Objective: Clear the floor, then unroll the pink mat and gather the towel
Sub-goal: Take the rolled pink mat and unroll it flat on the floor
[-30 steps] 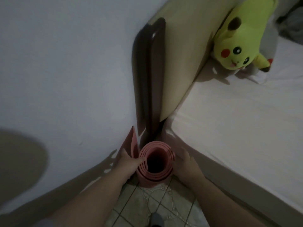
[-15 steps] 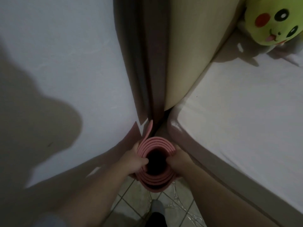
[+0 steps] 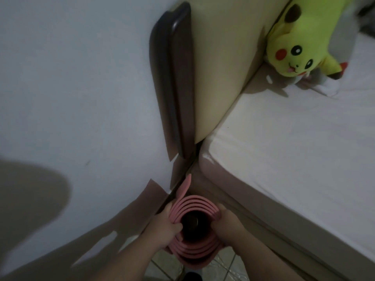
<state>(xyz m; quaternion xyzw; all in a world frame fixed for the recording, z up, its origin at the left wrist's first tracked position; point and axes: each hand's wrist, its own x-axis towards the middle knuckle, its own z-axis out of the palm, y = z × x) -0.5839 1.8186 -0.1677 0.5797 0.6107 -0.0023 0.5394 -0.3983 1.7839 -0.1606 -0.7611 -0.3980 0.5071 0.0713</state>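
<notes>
The rolled pink mat [image 3: 194,252] stands on end in the corner between the wall and the bed, its open spiral end facing me and a loose flap sticking up at the back. My left hand [image 3: 164,228] grips the roll's left rim, thumb hooked into the hollow middle. My right hand [image 3: 228,224] grips the right rim, fingers curled round the outer layers. No towel is in view.
A white wall [image 3: 81,98] rises on the left. A dark-edged headboard [image 3: 178,88] and a bed with a white sheet [image 3: 294,149] close in on the right. A yellow plush toy [image 3: 300,43] lies on the bed. Tiled floor [image 3: 229,270] shows below the roll.
Both hands moved from the sides of the roll onto its top rim and took hold of it. The roll has come up closer to me.
</notes>
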